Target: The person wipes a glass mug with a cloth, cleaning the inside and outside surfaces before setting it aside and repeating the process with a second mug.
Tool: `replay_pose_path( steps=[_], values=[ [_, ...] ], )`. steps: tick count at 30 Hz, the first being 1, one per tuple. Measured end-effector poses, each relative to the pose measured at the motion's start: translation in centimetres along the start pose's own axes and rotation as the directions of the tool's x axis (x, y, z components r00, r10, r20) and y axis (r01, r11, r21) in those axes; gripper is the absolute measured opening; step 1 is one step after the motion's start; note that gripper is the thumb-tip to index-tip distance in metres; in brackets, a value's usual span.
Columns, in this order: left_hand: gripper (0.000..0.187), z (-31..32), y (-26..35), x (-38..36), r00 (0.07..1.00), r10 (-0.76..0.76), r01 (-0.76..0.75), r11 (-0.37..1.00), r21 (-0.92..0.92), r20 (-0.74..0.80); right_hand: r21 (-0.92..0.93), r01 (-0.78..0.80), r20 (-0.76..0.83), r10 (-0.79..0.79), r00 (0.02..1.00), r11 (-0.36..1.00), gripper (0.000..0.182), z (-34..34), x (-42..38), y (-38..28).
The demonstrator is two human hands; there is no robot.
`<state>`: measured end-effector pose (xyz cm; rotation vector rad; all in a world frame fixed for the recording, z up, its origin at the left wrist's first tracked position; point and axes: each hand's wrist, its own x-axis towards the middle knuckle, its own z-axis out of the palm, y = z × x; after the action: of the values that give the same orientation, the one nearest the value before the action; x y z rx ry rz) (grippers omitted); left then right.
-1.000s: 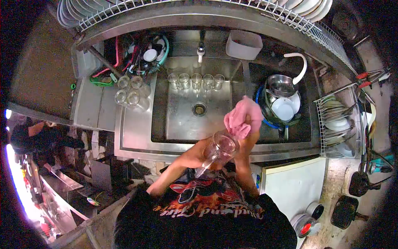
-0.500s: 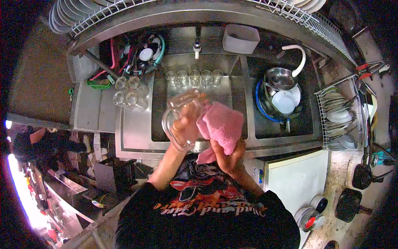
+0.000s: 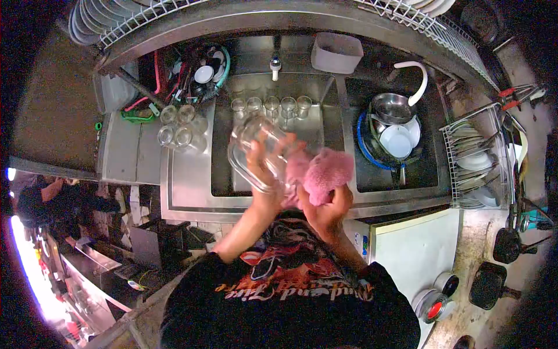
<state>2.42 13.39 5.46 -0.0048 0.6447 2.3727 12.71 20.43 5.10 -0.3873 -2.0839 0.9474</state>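
Observation:
A clear glass container (image 3: pixel 244 152) with a thick rim is held over the front of the sink by my left hand (image 3: pixel 266 174), its fingers spread around the glass. My right hand (image 3: pixel 328 209) is closed on a pink cloth (image 3: pixel 328 174), just right of the glass. Part of the cloth reaches toward my left hand and the container's right side. Behind both hands, a row of several glass mugs (image 3: pixel 272 106) stands in the sink (image 3: pixel 317 131).
Several glasses (image 3: pixel 183 136) stand on the left counter (image 3: pixel 185 174). Bowls and a pan (image 3: pixel 397 142) fill the right basin. A dish rack (image 3: pixel 474 163) is at the right, a plastic tub (image 3: pixel 337 53) behind. Part of another person (image 3: pixel 49 195) shows far left.
The glass container has tilted and my left hand has shifted slightly right. My right hand and the bunched cloth have moved a little to the right.

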Motion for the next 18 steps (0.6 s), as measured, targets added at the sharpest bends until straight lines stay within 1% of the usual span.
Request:
replay_pose_path(
  steps=[2,3,4,5,6,7,8,9,10,11,13,14,15,16,17,18],
  values=[
    [0.068,1.1,-0.7,-0.6,0.992,0.101,-0.101,0.995,0.000,-0.082,-0.049,0.059,-0.059,-0.062,0.996,0.997,0.038,0.8,0.0,0.1],
    [0.068,1.2,-0.4,-0.5,0.991,0.107,-0.108,0.994,0.000,-0.083,-0.019,0.049,0.062,-0.048,0.997,0.999,0.039,0.5,-0.2,0.3],
    [0.067,1.2,-0.1,-0.3,0.984,0.164,-0.164,0.986,0.007,-0.063,-0.017,0.050,0.065,-0.048,0.997,0.999,0.039,0.2,-0.2,0.1],
    [0.066,1.1,0.2,-0.3,0.975,0.216,-0.216,0.976,0.014,-0.041,0.169,-0.036,0.187,0.004,0.982,0.985,0.038,-0.3,0.0,-0.4],
    [0.066,1.0,0.6,-0.2,0.976,0.215,-0.214,0.977,0.013,-0.041,0.334,-0.141,0.312,0.032,0.949,0.932,0.038,-1.0,0.3,-1.0],
    [0.066,0.9,1.1,-0.2,0.974,0.227,-0.227,0.974,0.030,-0.018,0.180,-0.268,0.575,0.120,0.809,0.946,0.038,-2.5,0.6,-1.4],
    [0.066,0.8,1.4,0.0,0.971,0.240,-0.240,0.970,0.047,0.005,0.180,-0.267,0.573,0.120,0.811,0.947,0.038,-2.8,0.7,-0.9],
    [0.067,0.4,1.3,0.3,0.966,0.256,-0.257,0.966,0.023,0.046,0.131,-0.101,0.562,0.010,0.827,0.986,0.035,-2.9,0.7,-0.2],
    [0.067,0.1,1.0,0.4,0.965,0.257,-0.258,0.966,0.022,0.044,0.080,0.070,0.558,-0.103,0.823,0.994,0.032,-2.9,0.8,0.3],
    [0.068,-0.1,0.7,0.4,0.967,0.250,-0.252,0.967,0.031,0.055,0.081,0.070,0.559,-0.103,0.823,0.994,0.032,-3.0,0.8,0.5],
    [0.070,0.0,0.2,0.0,0.968,0.242,-0.245,0.969,0.040,0.065,0.058,0.080,0.343,-0.095,0.935,0.995,0.026,-3.0,0.6,0.8],
    [0.071,0.6,0.1,-0.5,0.964,0.252,-0.259,0.962,0.091,0.084,0.059,0.081,0.343,-0.097,0.934,0.995,0.026,-2.7,0.7,0.9],
    [0.073,1.0,-0.1,-0.8,0.960,0.261,-0.274,0.951,0.140,0.104,0.019,0.117,0.179,-0.119,0.977,0.993,0.024,-2.1,0.7,1.0],
    [0.073,1.2,-0.3,-1.1,0.959,0.263,-0.276,0.951,0.140,0.103,-0.027,0.144,0.011,-0.144,0.990,0.989,0.023,-1.6,0.7,0.8],
    [0.073,1.3,-0.5,-1.2,0.956,0.273,-0.287,0.947,0.143,0.108,-0.102,0.150,-0.049,-0.156,0.987,0.983,0.028,-1.2,1.1,-0.1],
    [0.072,1.4,-0.6,-1.3,0.952,0.284,-0.299,0.943,0.146,0.113,-0.101,0.153,-0.048,-0.158,0.986,0.983,0.028,-0.6,0.8,-0.2]
  ],
)
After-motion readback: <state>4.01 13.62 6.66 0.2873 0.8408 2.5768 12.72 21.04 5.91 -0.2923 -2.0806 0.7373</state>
